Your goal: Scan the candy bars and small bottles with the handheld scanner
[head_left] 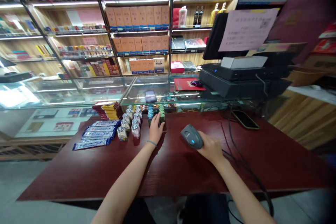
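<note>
1. My right hand (211, 147) is gripping a grey scanner (192, 136), its blue light glowing, over the table (170, 171), well in from the right edge.
2. My left hand (155, 132) is reaching toward the far edge, fingers spreading over small blue containers (150, 111) and green containers (161, 108); I cannot tell whether they are pinching one.
3. Those containers are standing in lines at the far edge, partly hidden.
4. Left of them, silver-lidded jars (135, 129) are standing in two lines; blue-and-white packets (97, 133) are lying along the left edge.
5. By my judgement, the sorting is looking done; nothing is showing which pieces are left to handle.
</note>
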`<state>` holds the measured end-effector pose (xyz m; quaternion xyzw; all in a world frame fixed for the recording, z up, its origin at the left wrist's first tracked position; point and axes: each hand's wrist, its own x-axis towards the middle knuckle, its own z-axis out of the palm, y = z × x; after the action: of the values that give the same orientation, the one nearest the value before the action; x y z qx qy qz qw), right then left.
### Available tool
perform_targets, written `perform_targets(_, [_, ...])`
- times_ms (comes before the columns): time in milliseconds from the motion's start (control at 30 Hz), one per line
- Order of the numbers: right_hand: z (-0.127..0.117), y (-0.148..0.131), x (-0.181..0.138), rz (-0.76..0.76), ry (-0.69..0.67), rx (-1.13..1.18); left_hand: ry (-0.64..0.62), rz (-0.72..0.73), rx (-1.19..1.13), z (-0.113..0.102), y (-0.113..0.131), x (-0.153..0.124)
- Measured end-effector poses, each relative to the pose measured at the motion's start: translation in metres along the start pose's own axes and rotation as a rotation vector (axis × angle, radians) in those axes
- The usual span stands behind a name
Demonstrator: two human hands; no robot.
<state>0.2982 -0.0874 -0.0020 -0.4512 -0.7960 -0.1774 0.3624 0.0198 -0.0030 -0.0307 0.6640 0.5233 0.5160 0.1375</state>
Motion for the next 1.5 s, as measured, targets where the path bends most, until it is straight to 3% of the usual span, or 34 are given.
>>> perform_targets(100, [0.006, -0.003, -0.002, -0.038, -0.007, -0.005, -0.026, 0.017, -0.005, 0.001, -0.003, -0.001])
perform_targets(367, [0.006, -0.006, -0.007, -0.029, -0.022, 0.007, 0.071, -0.042, -0.195, 0.002, 0.0, 0.0])
perform_targets(600, [0.002, -0.014, -0.011, -0.121, -0.055, -0.041, -0.136, -0.393, -0.941, -0.01, 0.006, -0.003])
perform_targets(733, [0.001, -0.018, -0.011, -0.189, -0.145, -0.019, -0.226, -0.506, -1.184, -0.015, 0.01, -0.004])
perform_targets(933, [-0.001, -0.019, -0.01, -0.178, -0.209, 0.06, -0.222, -0.529, -1.225, -0.01, 0.005, 0.0])
perform_targets(1200, [-0.003, -0.013, -0.01, -0.155, -0.17, 0.042, -0.209, -0.549, -1.212, -0.016, 0.012, -0.002])
perform_targets(1367, [-0.019, 0.008, -0.007, -0.041, -0.127, -0.044, -0.191, -0.544, -1.12, -0.011, 0.024, 0.003])
perform_targets(1500, [-0.036, 0.035, -0.013, 0.053, -0.097, -0.104, -0.212, -0.512, -1.06, 0.006, 0.044, 0.01])
